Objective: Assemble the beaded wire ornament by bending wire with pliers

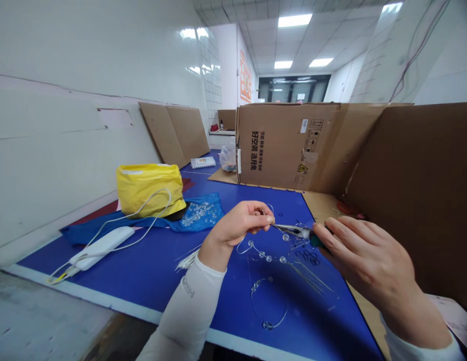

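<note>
In my right hand (363, 255) is a pair of needle-nose pliers (293, 230), its jaws pointing left toward my other hand. Thumb and forefinger of my left hand (246, 223) pinch a thin wire (240, 248) right at the pliers' tip. Clear round beads (269, 258) are threaded along this wire, which hangs below the hands. Lower on the blue table lies another curved wire with clear beads (268, 325). Several small dark rings (307, 258) and loose straight wires (312, 278) lie beneath the pliers.
Clear beads (203, 213) are heaped on a blue cloth (220, 200) at left. Beside it stand a yellow bag (150, 188) and a white power strip (101, 246) with a looping cord. A bundle of wires (188, 259) lies left of my forearm. Cardboard (286, 150) walls the back and right.
</note>
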`<state>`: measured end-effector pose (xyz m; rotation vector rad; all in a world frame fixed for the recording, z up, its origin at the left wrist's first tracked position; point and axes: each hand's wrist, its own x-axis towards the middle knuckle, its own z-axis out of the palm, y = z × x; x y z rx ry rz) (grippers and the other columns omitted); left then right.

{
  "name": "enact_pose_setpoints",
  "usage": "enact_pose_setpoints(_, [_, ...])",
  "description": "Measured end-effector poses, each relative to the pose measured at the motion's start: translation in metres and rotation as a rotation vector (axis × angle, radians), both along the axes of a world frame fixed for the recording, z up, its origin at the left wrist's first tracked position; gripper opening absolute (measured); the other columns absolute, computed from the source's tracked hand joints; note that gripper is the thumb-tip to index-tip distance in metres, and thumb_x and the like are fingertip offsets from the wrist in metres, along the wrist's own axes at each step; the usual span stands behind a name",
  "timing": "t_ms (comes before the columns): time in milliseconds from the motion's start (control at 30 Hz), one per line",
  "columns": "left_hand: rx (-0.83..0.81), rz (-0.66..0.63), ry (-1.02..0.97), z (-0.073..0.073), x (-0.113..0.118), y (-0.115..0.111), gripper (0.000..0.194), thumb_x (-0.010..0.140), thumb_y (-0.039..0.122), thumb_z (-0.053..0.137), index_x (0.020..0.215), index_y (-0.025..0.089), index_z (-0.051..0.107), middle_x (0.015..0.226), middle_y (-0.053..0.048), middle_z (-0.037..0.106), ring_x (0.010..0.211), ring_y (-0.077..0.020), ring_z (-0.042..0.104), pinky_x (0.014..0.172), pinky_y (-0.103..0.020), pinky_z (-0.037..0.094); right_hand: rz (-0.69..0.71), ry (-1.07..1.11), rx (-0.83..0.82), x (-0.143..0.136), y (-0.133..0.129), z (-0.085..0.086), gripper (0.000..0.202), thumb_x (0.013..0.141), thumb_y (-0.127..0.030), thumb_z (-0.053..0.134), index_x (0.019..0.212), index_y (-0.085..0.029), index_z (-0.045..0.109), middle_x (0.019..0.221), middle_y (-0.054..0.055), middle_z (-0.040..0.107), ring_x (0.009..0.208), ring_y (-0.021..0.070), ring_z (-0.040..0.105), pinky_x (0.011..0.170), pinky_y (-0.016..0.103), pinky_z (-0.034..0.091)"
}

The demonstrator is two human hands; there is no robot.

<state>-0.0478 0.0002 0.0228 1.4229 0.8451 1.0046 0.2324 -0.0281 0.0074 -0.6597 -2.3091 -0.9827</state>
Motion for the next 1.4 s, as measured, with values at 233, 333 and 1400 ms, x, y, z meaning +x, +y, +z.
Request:
enact_pose_setpoints(233, [0.1, 0.004, 0.103, -0.001, -0.002, 0.001, 0.03, 0.071, 0.04, 0.081, 0.075, 0.016, 0.065, 0.062, 0.0, 0.061, 0.057, -0.0098, 0.047, 0.054, -0.024, 0.031, -0.015, -0.049, 0.068, -0.002, -0.002, 0.0, 0.037, 0.097, -0.004, 0.05, 0.129, -0.019, 0.061, 0.109, 0.01, 0.076, 0.1, 0.027, 0.068, 0.087, 0.042, 0.046])
enact_pose_setpoints(333, [0.128, 0.007, 0.118, -0.002, -0.002, 0.002, 0.028, 0.071, 0.038, 0.081, 0.075, 0.016, 0.065, 0.062, 0.001, 0.061, 0.058, -0.01, 0.046, 0.056, -0.024, 0.032, -0.024, -0.064, 0.087, -0.003, -0.002, 0.0, 0.036, 0.097, -0.004, 0.051, 0.129, -0.017, 0.061, 0.11, 0.011, 0.076, 0.102, 0.0273, 0.067, 0.086, 0.042, 0.046])
enact_pose_setpoints(1400, [1.605, 0.481, 0.305, -0.005, 0.008, -0.038, 0.027, 0.09, 0.002, 0.061, 0.109, 0.02, 0.068, 0.091, -0.004, 0.075, 0.079, -0.0138, 0.068, 0.07, -0.027, 0.055, 0.086, 0.543, -0.642, 0.009, -0.051, 0.017, 0.027, 0.096, -0.033, 0.063, 0.123, -0.032, 0.06, 0.109, 0.002, 0.073, 0.093, 0.0207, 0.072, 0.076, 0.029, 0.059])
